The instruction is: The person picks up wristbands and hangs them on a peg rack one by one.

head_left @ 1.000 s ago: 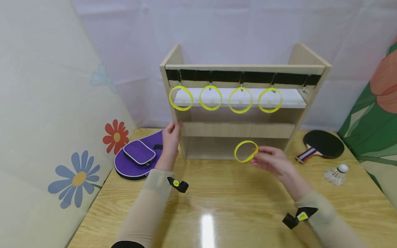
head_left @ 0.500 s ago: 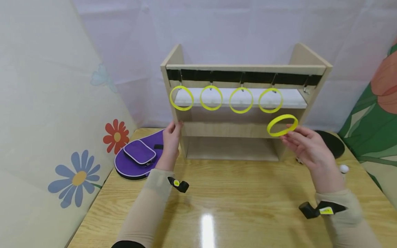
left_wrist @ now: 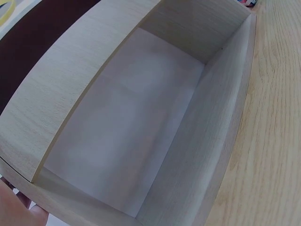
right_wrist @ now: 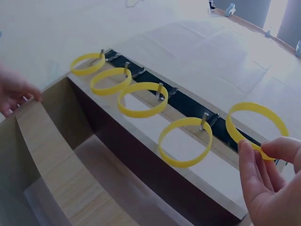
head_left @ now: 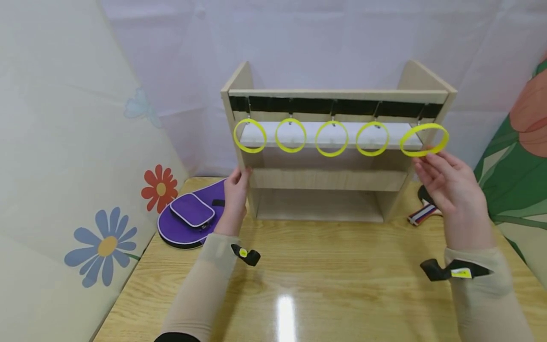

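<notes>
Several yellow silicone wristbands (head_left: 331, 155) hang in a row from metal hooks (right_wrist: 160, 88) on the black strip of a small wooden shelf (head_left: 329, 179). At the strip's right end, my right hand (head_left: 459, 199) pinches another yellow wristband (right_wrist: 256, 104) by its lower edge, between thumb and fingers. That band lies in front of the rightmost hook (head_left: 420, 121); whether it is on the hook I cannot tell. My left hand (head_left: 236, 195) grips the shelf's left side panel, with the thumb near its front edge, as the right wrist view also shows.
A purple zipped bat case (head_left: 185, 213) lies left of the shelf, partly behind my left arm. To the right, a table tennis bat (head_left: 422, 213) is partly covered by my right hand. Wooden tabletop (head_left: 325, 270) stretches in front of the shelf.
My right hand has carried the wristband up and to the right, from low before the shelf to the rightmost hook. It now covers the shuttlecock seen earlier. My left hand has stayed put.
</notes>
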`<action>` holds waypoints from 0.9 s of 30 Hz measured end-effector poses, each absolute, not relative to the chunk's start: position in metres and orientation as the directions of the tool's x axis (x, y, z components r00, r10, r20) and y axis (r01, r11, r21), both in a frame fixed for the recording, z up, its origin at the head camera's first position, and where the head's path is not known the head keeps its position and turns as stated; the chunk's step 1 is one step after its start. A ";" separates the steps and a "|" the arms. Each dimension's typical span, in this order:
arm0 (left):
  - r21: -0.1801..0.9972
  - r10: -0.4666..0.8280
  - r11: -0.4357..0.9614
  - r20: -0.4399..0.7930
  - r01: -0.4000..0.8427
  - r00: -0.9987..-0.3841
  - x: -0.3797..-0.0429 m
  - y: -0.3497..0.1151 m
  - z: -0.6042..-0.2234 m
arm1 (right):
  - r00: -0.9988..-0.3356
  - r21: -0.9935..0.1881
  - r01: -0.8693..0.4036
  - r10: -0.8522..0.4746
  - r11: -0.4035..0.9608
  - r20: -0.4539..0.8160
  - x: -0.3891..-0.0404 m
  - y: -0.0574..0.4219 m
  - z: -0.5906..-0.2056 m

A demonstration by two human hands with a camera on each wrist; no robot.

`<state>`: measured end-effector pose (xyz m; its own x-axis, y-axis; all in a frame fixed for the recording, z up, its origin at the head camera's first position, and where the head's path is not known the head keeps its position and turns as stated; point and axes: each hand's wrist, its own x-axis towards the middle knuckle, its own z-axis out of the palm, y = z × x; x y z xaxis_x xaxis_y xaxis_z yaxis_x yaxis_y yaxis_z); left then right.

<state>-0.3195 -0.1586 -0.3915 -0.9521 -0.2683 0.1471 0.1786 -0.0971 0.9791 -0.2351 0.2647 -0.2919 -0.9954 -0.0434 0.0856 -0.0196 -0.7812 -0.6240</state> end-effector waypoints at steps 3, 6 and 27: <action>0.980 -0.273 -0.092 0.147 0.178 -0.951 -0.320 -0.159 -0.392 | -0.998 -0.584 -0.022 -0.018 -0.811 0.062 -0.240 0.268 -0.291; 0.979 -0.280 -0.091 0.151 0.183 -0.948 -0.320 -0.159 -0.393 | -0.999 -0.558 -0.020 -0.008 -0.829 0.047 -0.245 0.270 -0.293; 0.984 -0.282 -0.083 0.130 0.159 -0.951 -0.319 -0.159 -0.391 | -0.997 -0.612 0.030 0.022 -0.791 -0.077 -0.252 0.270 -0.308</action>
